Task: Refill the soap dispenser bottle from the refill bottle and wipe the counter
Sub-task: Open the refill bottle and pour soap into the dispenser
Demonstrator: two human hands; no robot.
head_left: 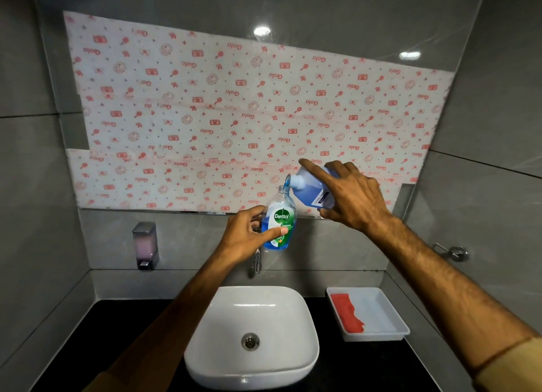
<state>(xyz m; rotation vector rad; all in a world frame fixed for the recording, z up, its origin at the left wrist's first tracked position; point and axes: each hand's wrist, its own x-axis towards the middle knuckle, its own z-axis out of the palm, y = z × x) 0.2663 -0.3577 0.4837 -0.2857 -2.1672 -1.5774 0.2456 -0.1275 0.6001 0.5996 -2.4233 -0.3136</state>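
- The left hand [249, 236] is holding the soap dispenser bottle [279, 220] upright in the air above the tap [257, 263], its grip clamped around the bottle's lower body with the thumb lying across the green label
- The dispenser bottle is standing open at the neck, with blue liquid filling its lower part
- The right hand [350, 196] is gripping the refill bottle [315, 190], fingers closed over its body, tipping it down to the left so its mouth is sitting just above the dispenser's open neck
- A thin blue stream is running from the refill bottle's mouth into the dispenser
- Both bottles are being held up in front of the patterned sheet [234, 113] covering the mirror, over the white basin [252, 333]
- On the dark table [366, 362], to the right of the basin, a white tray [381, 312] is holding a red cloth [347, 312]
- A wall-mounted dispenser [145, 245] is hanging on the tiles to the left, well apart from the hands
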